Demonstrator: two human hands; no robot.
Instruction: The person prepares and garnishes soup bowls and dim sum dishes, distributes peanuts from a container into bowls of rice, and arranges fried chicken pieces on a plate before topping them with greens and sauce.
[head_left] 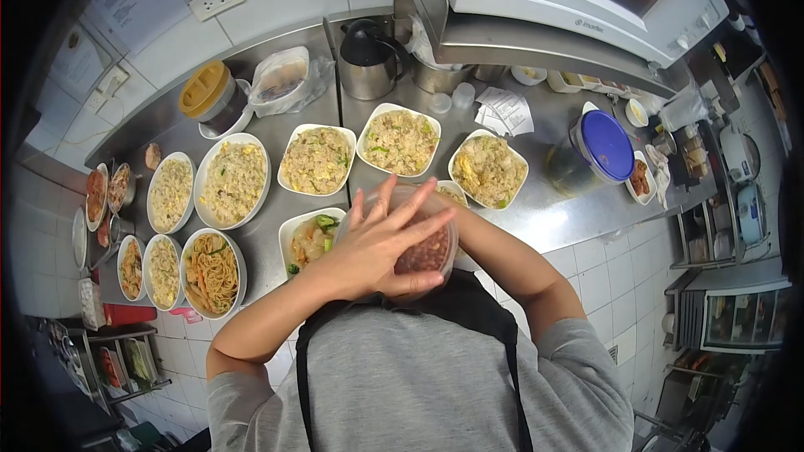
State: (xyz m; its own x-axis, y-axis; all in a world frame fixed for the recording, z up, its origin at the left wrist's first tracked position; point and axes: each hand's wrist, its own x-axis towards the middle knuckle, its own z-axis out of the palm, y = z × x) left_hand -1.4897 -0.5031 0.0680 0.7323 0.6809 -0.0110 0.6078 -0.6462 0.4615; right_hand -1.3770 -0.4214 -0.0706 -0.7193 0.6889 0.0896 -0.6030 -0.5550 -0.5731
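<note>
A clear round plastic tub (430, 253), with reddish-brown bits like beans inside, is held close to my chest. My left hand (381, 243) lies across its top, fingers spread wide and thumb near the rim. From the right, my right forearm reaches under the tub's far side; my right hand supports it there, its fingers hidden. Just left of the tub is a white bowl of vegetables with broccoli (310, 241). Beyond it stand square bowls of fried rice (316, 159), (399, 142), and another fried rice bowl (489, 169) sits to the right.
Several bowls of rice and noodles (213, 272) crowd the counter's left side. Behind are a yellow-lidded jar (209, 96), a steel jug (366, 63) and paper slips (504, 110). A blue-lidded tub (606, 146) stands at right, below an overhanging microwave (586, 0).
</note>
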